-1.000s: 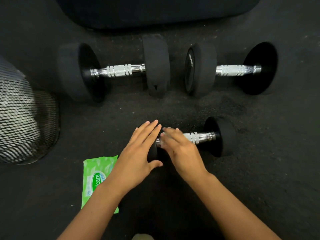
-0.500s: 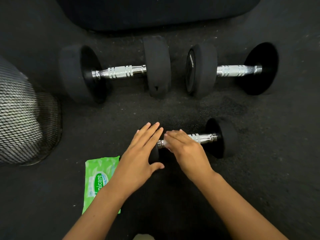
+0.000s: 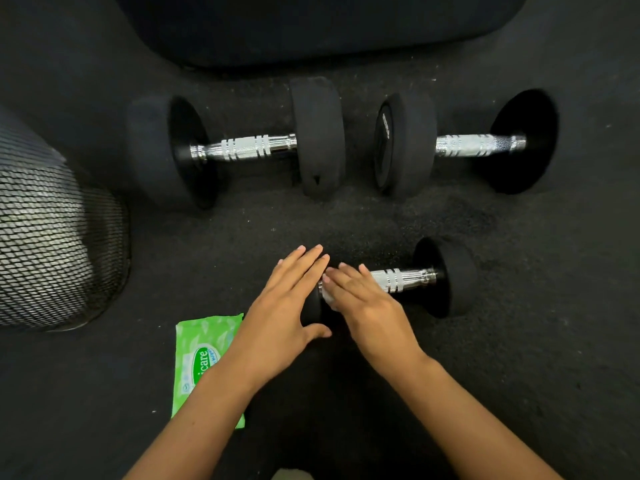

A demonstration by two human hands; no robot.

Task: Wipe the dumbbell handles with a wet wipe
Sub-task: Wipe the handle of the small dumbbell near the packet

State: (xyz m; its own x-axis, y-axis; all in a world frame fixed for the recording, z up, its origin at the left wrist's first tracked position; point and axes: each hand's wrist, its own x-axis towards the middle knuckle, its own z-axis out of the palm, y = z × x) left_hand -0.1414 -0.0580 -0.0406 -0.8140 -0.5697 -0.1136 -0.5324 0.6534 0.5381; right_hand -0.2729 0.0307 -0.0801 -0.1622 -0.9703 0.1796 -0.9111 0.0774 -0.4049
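We see the small dumbbell [image 3: 408, 280] lying on its side on the black rubber floor [image 3: 519, 341], just below picture centre, at about 5 o'clock from the middle. Its chrome handle [image 3: 401, 279] is shiny, with knurled bands and grooves; its right black weight [image 3: 450, 277] is round and matte. Its left weight is mostly covered by our left hand [image 3: 287, 306], which lies flat on it, fingers straight and together, thumb spread toward 3 o'clock, gripping nothing. Our right hand [image 3: 363, 299] lies over the handle's left end, fingers nearly straight, pressing a bit of white wipe [image 3: 327, 294] against the chrome; only a sliver of the wipe shows, so we cannot tell its full shape.

Two bigger dumbbells lie end to end at 12 o'clock of the small one, well apart from it: the left big dumbbell [image 3: 242, 147] and the right big dumbbell [image 3: 467, 143], both with chrome handles and black weights, their inner weights just beside each other.

A green wipes packet [image 3: 201, 358] lies flat at 8 o'clock of our left hand, partly under the forearm. A mesh bin [image 3: 52, 244] sits at the 9 o'clock edge. A dark padded thing [image 3: 311, 22] fills the 12 o'clock edge.
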